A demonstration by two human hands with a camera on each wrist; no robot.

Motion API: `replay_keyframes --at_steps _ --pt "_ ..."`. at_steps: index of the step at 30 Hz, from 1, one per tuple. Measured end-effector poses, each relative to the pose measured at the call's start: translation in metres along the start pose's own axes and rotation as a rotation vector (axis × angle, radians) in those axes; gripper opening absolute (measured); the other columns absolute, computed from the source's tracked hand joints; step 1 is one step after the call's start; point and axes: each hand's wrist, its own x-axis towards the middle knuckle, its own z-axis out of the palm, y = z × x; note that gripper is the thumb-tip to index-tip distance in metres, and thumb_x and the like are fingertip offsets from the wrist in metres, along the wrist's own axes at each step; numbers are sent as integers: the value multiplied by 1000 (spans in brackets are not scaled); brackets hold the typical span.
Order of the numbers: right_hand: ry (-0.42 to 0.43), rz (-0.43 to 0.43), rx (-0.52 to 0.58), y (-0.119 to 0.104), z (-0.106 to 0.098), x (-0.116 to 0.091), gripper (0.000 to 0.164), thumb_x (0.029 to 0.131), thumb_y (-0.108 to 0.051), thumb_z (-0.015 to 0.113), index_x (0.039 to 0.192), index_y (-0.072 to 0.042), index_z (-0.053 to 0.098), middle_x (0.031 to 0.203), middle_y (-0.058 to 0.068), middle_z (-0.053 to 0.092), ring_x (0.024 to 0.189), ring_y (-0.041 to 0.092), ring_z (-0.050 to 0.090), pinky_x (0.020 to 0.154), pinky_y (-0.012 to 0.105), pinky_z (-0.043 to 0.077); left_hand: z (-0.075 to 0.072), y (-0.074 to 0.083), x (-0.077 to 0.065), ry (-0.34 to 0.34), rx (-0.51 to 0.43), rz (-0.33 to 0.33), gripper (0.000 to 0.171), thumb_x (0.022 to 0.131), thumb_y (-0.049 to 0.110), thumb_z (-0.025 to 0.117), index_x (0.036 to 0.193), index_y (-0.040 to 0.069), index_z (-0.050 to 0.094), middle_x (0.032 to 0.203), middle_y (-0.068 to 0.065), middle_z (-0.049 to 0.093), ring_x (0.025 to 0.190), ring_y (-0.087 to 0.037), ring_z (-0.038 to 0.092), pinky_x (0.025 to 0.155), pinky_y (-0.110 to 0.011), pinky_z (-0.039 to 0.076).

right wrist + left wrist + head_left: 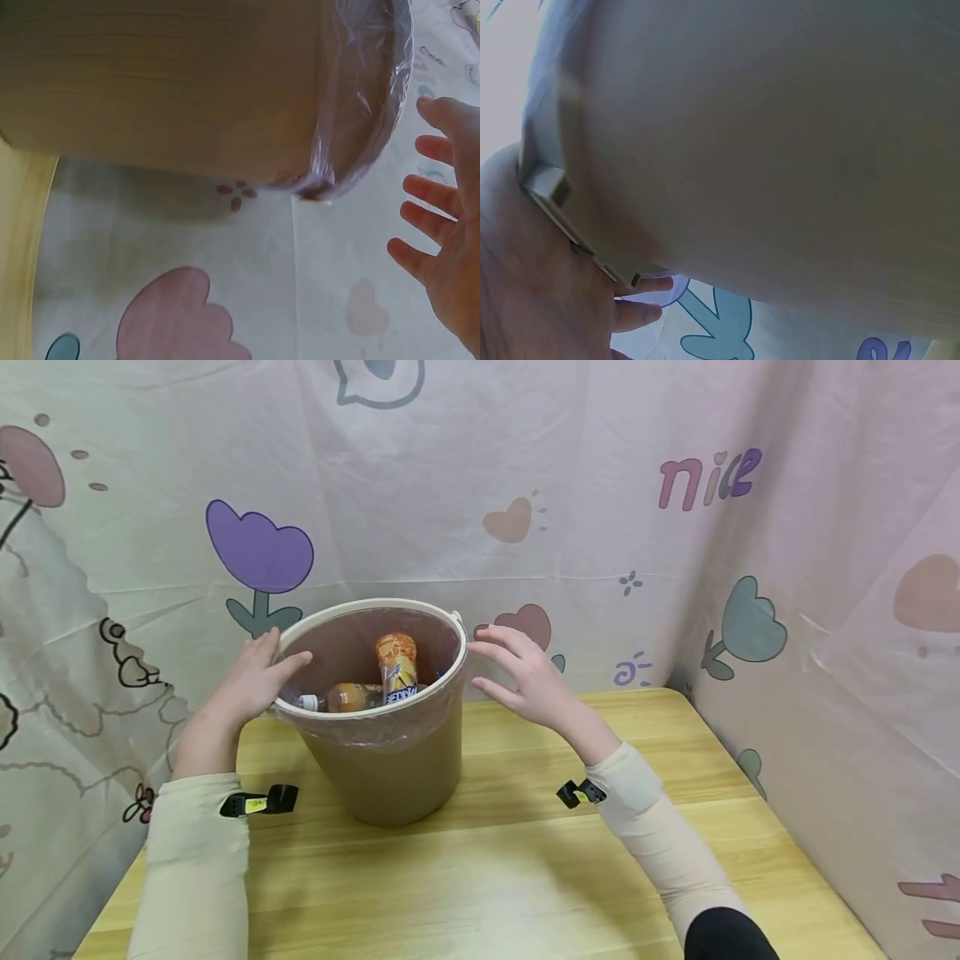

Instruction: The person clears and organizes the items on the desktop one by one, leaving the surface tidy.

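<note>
A brown trash can (390,777) with a pale rim (352,716) stands on the table, lined with a clear plastic bag (375,732). Inside lie an orange-capped bottle (397,664) with a blue-and-yellow label and a brownish bottle (352,697) with a white cap. My left hand (251,681) rests on the rim at the left, its thumb reaching over the opening and its fingers fairly straight. In the left wrist view, the palm (544,277) lies against the rim. My right hand (528,681) hovers beside the right rim, fingers spread, apart from the can in the right wrist view.
The wood-patterned table (525,860) reaches toward me in front of the can. Printed cloth (420,485) hangs behind it and along both sides. Each forearm wears a pale sleeve (198,852) with a small black wrist camera (258,802).
</note>
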Motion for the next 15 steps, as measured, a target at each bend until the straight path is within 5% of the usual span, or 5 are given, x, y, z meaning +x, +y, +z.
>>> replay_keyframes --at_steps 9,15 --pt "-52 84 -26 9 -11 -28 50 87 -26 72 133 -11 59 141 13 53 138 32 43 115 50 34 0 0 -3 22 48 -11 85 102 54 26 152 -7 -5 156 -36 -6 142 -55 -16 113 -72 0" --pt "-104 156 -71 12 -17 -48 55 88 -28 71 138 -12 55 145 15 50 141 35 39 116 54 32 1 1 -6 127 83 -20 80 101 53 25 153 -6 9 155 -38 9 143 -58 -3 114 -71 7"
